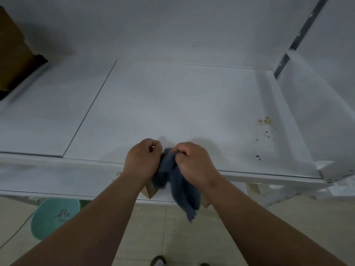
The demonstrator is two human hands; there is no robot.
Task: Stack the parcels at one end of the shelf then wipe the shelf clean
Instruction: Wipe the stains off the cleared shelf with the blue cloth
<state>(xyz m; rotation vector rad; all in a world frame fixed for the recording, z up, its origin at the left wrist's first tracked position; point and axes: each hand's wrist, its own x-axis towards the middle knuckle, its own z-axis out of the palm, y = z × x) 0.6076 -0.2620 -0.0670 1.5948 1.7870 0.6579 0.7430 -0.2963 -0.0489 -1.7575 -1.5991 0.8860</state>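
Both hands gripped a blue-grey cloth (pixel 173 181) over the white shelf's (pixel 172 104) front edge, the left hand (pixel 142 162) and right hand (pixel 194 162) with fingers curled tight on it. Brown parcels (pixel 13 52) sat at the shelf's far left end; crumbs (pixel 266 120) lay to the right.

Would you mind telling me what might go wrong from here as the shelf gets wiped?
1. The crumbs lie near the shelf's right end; a careless sweep could push them onto the floor.
2. Both hands, left hand and right hand, hold the blue cloth bunched, so it may wipe poorly.
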